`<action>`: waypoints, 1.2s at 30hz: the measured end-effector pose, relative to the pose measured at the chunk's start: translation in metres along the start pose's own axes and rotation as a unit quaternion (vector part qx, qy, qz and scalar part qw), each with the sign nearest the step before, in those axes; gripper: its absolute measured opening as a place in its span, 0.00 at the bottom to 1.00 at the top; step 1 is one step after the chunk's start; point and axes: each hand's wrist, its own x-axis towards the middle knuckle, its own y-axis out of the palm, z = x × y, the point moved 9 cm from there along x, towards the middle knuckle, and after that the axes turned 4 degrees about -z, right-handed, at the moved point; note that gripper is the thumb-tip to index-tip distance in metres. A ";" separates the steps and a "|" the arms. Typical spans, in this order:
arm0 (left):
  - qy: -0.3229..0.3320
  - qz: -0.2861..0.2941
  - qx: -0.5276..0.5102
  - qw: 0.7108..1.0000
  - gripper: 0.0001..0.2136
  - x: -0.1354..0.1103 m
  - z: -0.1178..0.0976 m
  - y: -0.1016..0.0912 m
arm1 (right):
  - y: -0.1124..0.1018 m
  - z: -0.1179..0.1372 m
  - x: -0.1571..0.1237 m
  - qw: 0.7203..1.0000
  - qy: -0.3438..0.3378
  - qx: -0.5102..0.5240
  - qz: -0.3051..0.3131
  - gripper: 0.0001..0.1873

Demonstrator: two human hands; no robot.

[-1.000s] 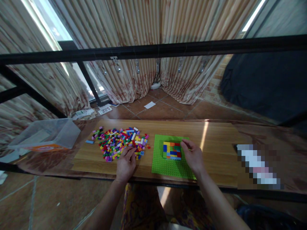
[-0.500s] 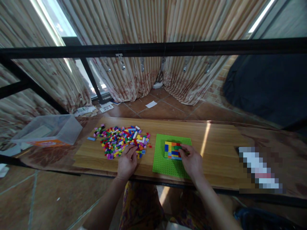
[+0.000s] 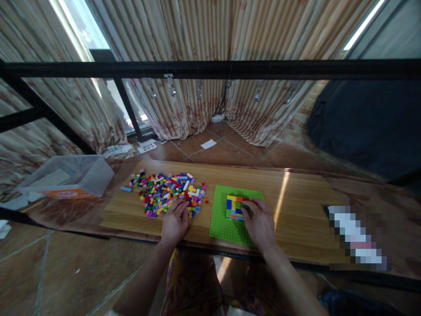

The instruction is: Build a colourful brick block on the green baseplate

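Observation:
A green baseplate (image 3: 220,226) lies on the wooden board, bearing a low block of multicoloured building bricks (image 3: 234,207). Over the right side of that block, my right hand (image 3: 259,221) has thumb and index finger closed on a small green brick (image 3: 244,204), partly hidden by the fingers. To the left, my left hand (image 3: 175,221) rests at the front edge of a loose heap of bricks (image 3: 161,191). Its fingers are pressed together; whatever may be between them is too small to tell.
A clear plastic bin (image 3: 77,175) with an orange label stands left of the wooden board (image 3: 302,210). A blurred-out flat object (image 3: 358,237) lies at the right end. Beyond the board runs a black metal rail (image 3: 210,69) before striped curtains (image 3: 184,35).
My right hand has shifted slightly left over the brick block, covering more of its right side. My left hand has stayed by the heap. The camera view has moved slightly.

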 end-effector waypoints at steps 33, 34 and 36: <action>-0.020 0.013 -0.005 1.000 0.10 0.001 -0.002 0.000 | -0.011 -0.044 -0.006 0.967 0.230 0.108 0.003 0.26; -0.019 0.011 -0.005 1.000 0.10 0.001 -0.002 -0.001 | -0.009 -0.044 -0.006 0.964 0.237 0.122 0.007 0.27; -0.020 0.011 -0.008 1.000 0.10 0.001 -0.002 0.000 | -0.002 -0.046 -0.007 0.957 0.249 0.148 0.018 0.27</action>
